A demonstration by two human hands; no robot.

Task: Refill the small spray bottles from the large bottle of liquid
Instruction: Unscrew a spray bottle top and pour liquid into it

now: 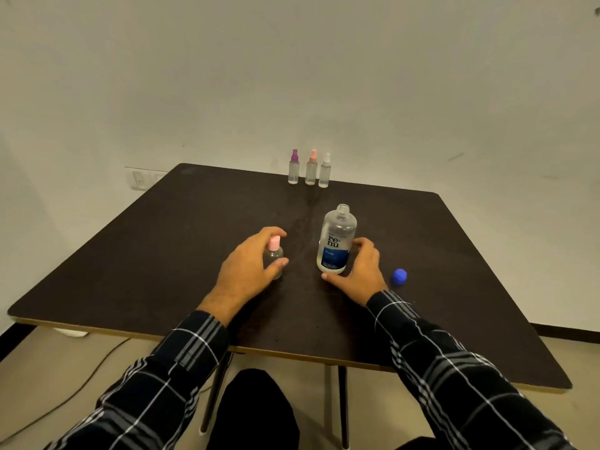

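Observation:
A large clear bottle with a blue label stands uncapped in the middle of the dark table. My right hand curls around its lower right side, fingers touching it. Its blue cap lies on the table to the right. My left hand wraps around a small clear spray bottle with a pink top, which stands upright on the table. Three more small spray bottles stand in a row at the far edge: purple-topped, pink-topped and white-topped.
A wall rises right behind the table's far edge, with a socket plate at the left. A cable runs over the floor at lower left. My knee and the table legs show below the near edge.

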